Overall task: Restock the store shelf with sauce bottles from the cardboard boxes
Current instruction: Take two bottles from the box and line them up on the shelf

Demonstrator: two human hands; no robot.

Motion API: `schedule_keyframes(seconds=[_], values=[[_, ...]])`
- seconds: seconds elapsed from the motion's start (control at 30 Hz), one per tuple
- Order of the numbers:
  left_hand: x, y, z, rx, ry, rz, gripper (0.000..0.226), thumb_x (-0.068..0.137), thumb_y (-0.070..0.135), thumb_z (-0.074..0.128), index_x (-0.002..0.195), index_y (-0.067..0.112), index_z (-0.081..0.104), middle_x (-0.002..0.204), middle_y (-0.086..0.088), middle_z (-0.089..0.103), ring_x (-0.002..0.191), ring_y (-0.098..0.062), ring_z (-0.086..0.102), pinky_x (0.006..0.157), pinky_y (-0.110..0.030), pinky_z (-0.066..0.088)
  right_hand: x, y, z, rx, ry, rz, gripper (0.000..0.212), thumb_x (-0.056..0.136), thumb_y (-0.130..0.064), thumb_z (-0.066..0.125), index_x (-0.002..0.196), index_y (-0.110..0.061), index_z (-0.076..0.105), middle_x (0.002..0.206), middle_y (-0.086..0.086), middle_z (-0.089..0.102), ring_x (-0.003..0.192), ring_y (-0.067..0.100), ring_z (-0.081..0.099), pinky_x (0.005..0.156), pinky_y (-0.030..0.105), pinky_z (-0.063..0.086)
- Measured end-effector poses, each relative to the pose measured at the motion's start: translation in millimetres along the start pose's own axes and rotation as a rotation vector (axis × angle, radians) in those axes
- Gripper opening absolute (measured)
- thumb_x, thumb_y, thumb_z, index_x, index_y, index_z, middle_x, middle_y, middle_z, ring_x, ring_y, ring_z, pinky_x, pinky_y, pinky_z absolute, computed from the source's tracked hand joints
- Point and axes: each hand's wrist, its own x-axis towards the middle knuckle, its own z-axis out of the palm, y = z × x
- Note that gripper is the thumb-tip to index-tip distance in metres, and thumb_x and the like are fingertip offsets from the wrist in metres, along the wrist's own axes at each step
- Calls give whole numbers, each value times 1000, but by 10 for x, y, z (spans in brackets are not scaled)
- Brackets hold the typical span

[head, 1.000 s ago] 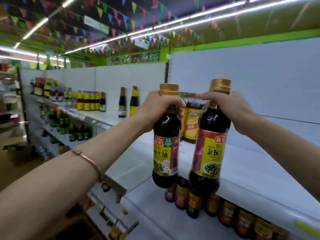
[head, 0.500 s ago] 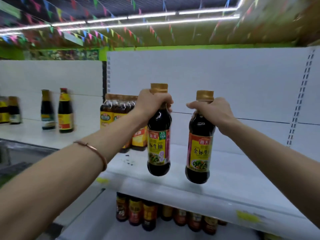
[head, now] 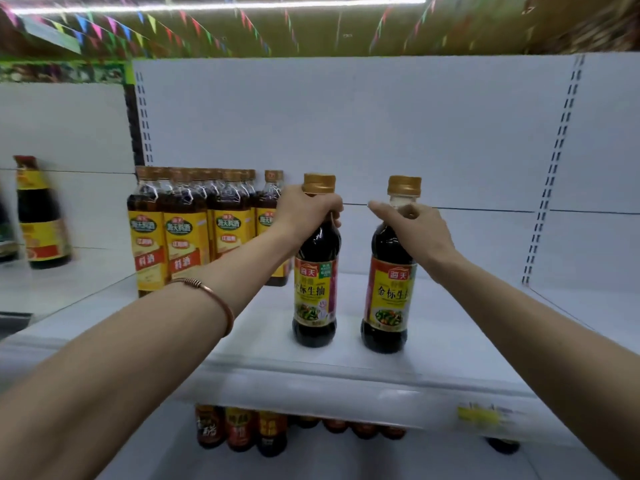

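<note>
left hand (head: pixel 306 211) grips left bottle (head: pixel 315 289) | right hand (head: pixel 414 230) grips right bottle (head: pixel 389 296) | shelf (head: pixel 450 355)

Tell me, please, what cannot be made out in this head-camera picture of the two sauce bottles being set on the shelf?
- Left sauce bottle: neck hidden by the left hand.
- Right sauce bottle: shoulder partly covered by the right hand.
- Lower-shelf bottles: tops hidden by the shelf edge.
- Yellow price tag: blurred, unreadable.
- Dark bottle at far left: label smeared by motion.
- Cardboard boxes: out of frame.
</note>
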Motion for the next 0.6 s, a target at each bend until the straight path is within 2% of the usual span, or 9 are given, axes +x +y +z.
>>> schedule_keyframes(seconds=[0.13,0.23,0.3,0.33,0.4,0.43,0.5,0.6], values=[[12,-153,-9,69,-40,54,10,82,16,68,78,10,61,76,-12,68,72,-24,70,73,-36,56,-131,130,42,79,-119,-66,34,81,-49,70,97,-20,62,95,-2,69,90,15,67,80,33,53],[-180,-283,-46,94,-33,75,21,83,29,72,94,16,61,94,-4,69,88,-16,66,73,-27,49,-254,271,64,189,-161,-23,52,77,-43,76,117,-21,52,108,-4,65,97,9,65,82,30,54],[-369,-399,-105,56,-72,48,42,81,30,74,116,24,52,103,9,63,95,-7,61,73,-21,47,-417,488,111,181,-244,-14,62,74,-34,81,124,-24,45,111,-5,63,99,7,64,88,32,54],[-484,-477,-134,53,-119,35,58,80,27,76,126,32,41,107,18,57,98,0,58,73,-17,45,-502,622,127,151,-307,0,65,72,-31,84,124,-25,45,110,-4,64,99,7,65,90,33,54],[-693,-692,-173,79,-205,1,90,77,22,79,137,47,17,114,30,46,100,11,51,69,-4,42,-655,815,124,96,-457,68,67,71,-27,86,125,-27,45,108,-4,68,99,7,67,90,30,54],[-763,-785,-184,94,-241,-27,96,77,22,79,140,47,12,116,30,45,104,10,51,67,-2,42,-696,857,102,67,-520,93,66,72,-26,85,124,-26,46,106,-5,70,98,7,67,88,28,54],[-810,-911,-198,133,-299,-100,91,74,25,81,140,40,19,118,24,50,111,0,54,72,-4,42,-664,852,53,-2,-575,120,61,72,-27,85,122,-26,50,103,-9,71,93,2,68,80,19,52],[-724,-944,-225,187,-331,-186,81,70,31,84,131,33,32,118,16,56,108,-5,57,85,-18,44,-557,793,25,-75,-594,139,56,68,-29,86,114,-34,55,100,-16,70,86,-8,65,70,8,48]])
